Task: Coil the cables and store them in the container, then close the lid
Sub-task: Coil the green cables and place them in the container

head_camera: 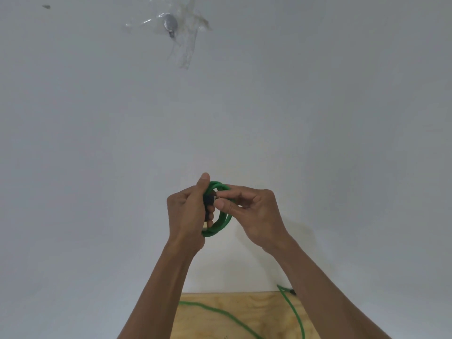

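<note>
A green cable wound into a small coil (221, 221) is held up in front of a white wall. My left hand (187, 214) grips the coil's left side together with a dark plug, thumb pointing up. My right hand (252, 214) pinches the coil's upper right strands between thumb and fingers. Another green cable (227, 314) lies loose on the wooden table (256, 311) below, one strand running from the left and one (294, 311) down the right side. No container or lid is in view.
A white wall (97, 143) fills most of the view, with a metal hook under clear tape (171, 25) near the top. Only a small patch of the plywood tabletop shows between my forearms.
</note>
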Available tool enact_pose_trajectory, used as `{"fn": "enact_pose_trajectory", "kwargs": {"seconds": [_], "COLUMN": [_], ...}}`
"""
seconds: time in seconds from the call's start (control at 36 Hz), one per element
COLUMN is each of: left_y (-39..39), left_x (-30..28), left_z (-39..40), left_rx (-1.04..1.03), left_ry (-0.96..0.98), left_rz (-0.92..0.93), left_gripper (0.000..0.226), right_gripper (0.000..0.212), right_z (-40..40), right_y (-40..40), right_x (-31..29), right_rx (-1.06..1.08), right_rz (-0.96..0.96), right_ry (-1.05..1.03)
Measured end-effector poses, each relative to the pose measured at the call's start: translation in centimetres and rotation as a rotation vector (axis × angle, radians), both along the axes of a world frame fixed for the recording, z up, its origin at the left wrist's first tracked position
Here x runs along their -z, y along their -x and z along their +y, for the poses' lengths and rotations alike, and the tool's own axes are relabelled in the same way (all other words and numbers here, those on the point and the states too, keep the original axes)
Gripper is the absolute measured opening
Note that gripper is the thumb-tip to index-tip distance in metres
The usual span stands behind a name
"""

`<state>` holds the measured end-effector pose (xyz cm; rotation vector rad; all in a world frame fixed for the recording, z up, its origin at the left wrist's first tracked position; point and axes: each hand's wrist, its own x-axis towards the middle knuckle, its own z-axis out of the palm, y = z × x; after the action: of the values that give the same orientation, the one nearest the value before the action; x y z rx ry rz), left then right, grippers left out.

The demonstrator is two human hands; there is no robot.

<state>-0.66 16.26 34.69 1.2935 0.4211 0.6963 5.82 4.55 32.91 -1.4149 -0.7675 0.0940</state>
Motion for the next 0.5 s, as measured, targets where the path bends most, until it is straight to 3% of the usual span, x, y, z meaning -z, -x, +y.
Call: {"fn": "enact_pose_trajectory", "kwargs": {"seconds": [0.14, 0.28, 0.5], "left_y": [0.0, 0.1, 0.7], "left_x": [0.7, 1.1, 1.3], "left_z": [0.1, 0.3, 1.2], "left_rx": [-0.005, 0.059, 0.167], "left_ry": [-0.163, -0.228, -0.358], "left_rz": [-0.009, -0.036, -0.027], "left_gripper": [0.038, 0.047, 0.029], "right_gripper": [0.015, 0.036, 0.042], "right_z": [0.0, 0.2, -0.3], "right_y": [0.2, 0.3, -0.5], "right_x": [0.2, -0.3, -1.6], "right_rx": [0.059, 0.089, -0.094], "right_rz": [0.001, 0.068, 0.419], "right_ry": [-0.067, -0.054, 0.021]}}
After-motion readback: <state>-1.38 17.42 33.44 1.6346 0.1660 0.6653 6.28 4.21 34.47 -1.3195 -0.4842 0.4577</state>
